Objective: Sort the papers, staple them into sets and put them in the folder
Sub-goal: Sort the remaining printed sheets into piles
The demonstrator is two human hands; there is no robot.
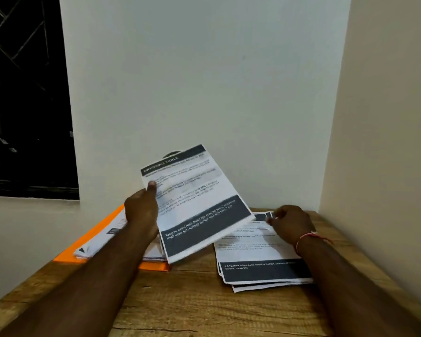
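Note:
My left hand (141, 210) grips a printed sheet (197, 203) by its left edge, thumb on top, and holds it tilted above the table. An orange folder (93, 237) lies at the left with a stack of papers (102, 239) on it, partly hidden by my left arm. At the right a loose pile of papers (255, 256) with dark bands rests on the wood. My right hand (289, 222) rests on that pile with its fingers curled at the pile's far edge; whether it pinches a sheet is unclear. No stapler is in sight.
The wooden table (192, 300) sits in a corner, with a white wall behind and another wall (379, 117) close on the right. A dark window (24, 93) is at the left. Something dark and round (171, 155) peeks out behind the held sheet.

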